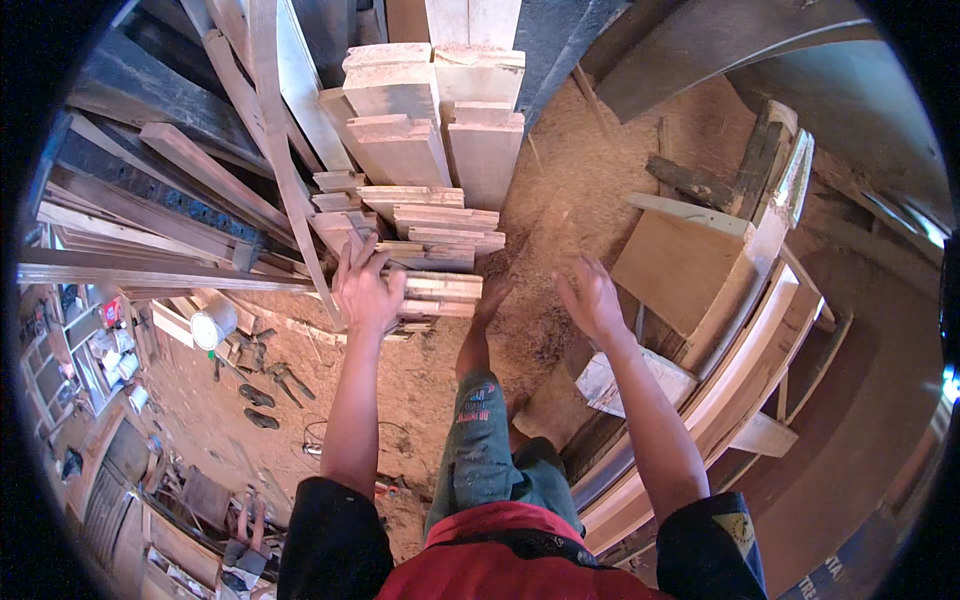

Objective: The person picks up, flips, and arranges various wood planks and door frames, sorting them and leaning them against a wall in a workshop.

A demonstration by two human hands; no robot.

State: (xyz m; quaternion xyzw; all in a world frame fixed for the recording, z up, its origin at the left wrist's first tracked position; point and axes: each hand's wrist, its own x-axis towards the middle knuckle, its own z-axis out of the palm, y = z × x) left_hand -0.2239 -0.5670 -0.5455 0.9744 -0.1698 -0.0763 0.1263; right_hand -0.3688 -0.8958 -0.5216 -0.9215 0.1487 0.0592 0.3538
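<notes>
My left hand (368, 290) rests at the left end of a stack of short wooden boards (445, 287), its fingers spread and touching the wood. Whether its fingertips curl around a board is hard to make out. Above that stack, more pale planks (410, 155) lean upright in stepped rows. Out over the sawdust, my right hand (592, 300) has its fingers apart and holds nothing. A white, box-like piece (635, 382) lies beneath my right forearm.
Long timber strips (270, 130) lean at the upper left. A wooden workbench (690, 262) stands on the right beside long boards. Sawdust covers the floor (560, 220). Dark sandals (258, 405) and a white bucket (212, 325) sit at left. Another person (247, 548) is at lower left.
</notes>
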